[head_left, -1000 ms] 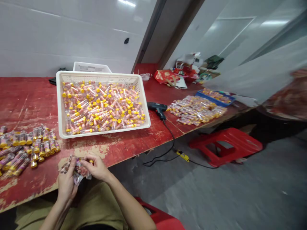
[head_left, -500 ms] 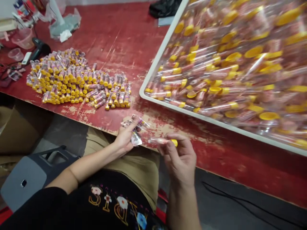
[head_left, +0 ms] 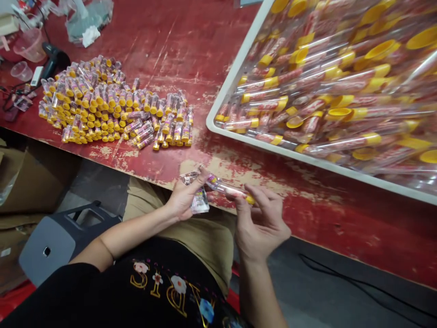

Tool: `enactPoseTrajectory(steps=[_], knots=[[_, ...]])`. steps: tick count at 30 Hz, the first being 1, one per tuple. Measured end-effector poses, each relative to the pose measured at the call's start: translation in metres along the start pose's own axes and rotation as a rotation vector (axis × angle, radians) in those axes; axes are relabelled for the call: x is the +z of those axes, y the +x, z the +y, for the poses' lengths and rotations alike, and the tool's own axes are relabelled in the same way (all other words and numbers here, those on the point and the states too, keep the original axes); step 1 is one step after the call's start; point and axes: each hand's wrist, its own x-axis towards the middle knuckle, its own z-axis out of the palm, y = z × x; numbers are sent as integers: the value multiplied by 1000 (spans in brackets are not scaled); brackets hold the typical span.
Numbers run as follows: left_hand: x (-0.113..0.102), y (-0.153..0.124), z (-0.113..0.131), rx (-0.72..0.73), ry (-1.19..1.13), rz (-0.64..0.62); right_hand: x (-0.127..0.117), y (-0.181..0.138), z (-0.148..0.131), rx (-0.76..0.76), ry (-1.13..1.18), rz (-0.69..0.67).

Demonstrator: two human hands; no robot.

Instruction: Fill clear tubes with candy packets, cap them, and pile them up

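My left hand (head_left: 186, 196) is closed on several printed clear plastic sleeves (head_left: 200, 201), held just over the table's front edge. Between the thumb and fingers of my right hand (head_left: 261, 218) is a clear tube with a yellow cap (head_left: 232, 190), its capped end toward my palm. The tube's far end meets a sleeve at my left fingertips; whether it has gone inside I cannot tell. On the table to the left lies a pile of similar yellow-capped tubes in printed sleeves (head_left: 102, 102).
A white-rimmed tray (head_left: 235, 73) heaped with yellow-capped tubes (head_left: 317, 100) fills the right side of the red table (head_left: 146, 41). A black hair dryer (head_left: 54, 57) and pink basket (head_left: 30, 44) are at far left. Below stands a grey stool (head_left: 51, 246) beside a cardboard box (head_left: 30, 177).
My right hand has brought the tube up to the sleeves in my left hand, closing the gap between them. The camera view has shifted slightly.
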Motion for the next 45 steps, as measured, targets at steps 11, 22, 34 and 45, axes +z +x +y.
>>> enactPoseTrajectory(steps=[11, 22, 34, 45], knots=[[-11, -7, -11, 104, 77, -42, 4, -22, 1, -78, -10, -257], [-13, -15, -7, 112, 166, -57, 16, -14, -2, -75, -77, -159], [-20, -2, -6, 99, 93, -23, 36, -15, 5, -18, -47, -98], [-23, 14, 38, 72, -168, 220, 154, 72, 39, -281, -173, -179]])
